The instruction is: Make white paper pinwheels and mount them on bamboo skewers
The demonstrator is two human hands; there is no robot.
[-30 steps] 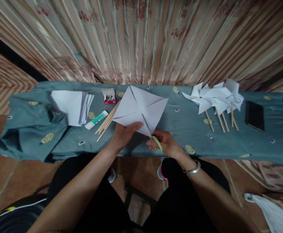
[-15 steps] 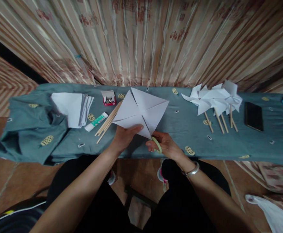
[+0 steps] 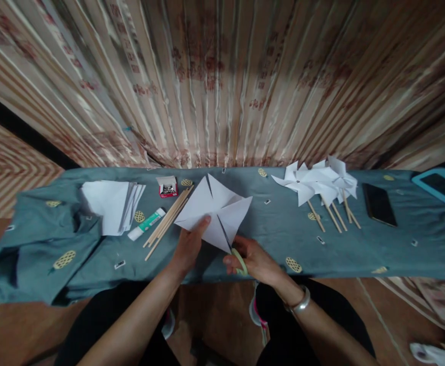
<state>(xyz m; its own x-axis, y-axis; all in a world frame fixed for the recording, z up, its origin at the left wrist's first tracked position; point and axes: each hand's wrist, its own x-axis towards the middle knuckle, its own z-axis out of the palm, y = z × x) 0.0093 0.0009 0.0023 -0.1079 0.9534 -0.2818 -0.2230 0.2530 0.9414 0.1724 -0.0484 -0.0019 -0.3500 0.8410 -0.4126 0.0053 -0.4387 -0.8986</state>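
Observation:
A square of white paper [image 3: 212,206], slit inward from its corners, is held over the table by my left hand [image 3: 189,247], whose thumb presses on top near the centre. My right hand [image 3: 251,260] grips scissors [image 3: 239,261] by their pale green handles at the corner of the paper nearest me. The blades are mostly hidden by the paper. Just left of the paper lie several wooden sticks [image 3: 165,223], beside a glue stick [image 3: 146,223].
Left on the cloth-covered table [image 3: 268,234] are a stack of white paper [image 3: 110,206] and a small red box [image 3: 167,186] of metal pins. To the right lie several paper pinwheels [image 3: 317,180] on sticks, a black phone [image 3: 379,204] and a blue-framed tablet [image 3: 441,184]. A striped curtain [image 3: 215,91] hangs behind.
The view has tilted up, so everything on the table sits lower. The paper's right flap now curls up more. Both hands keep their holds on the paper and scissors.

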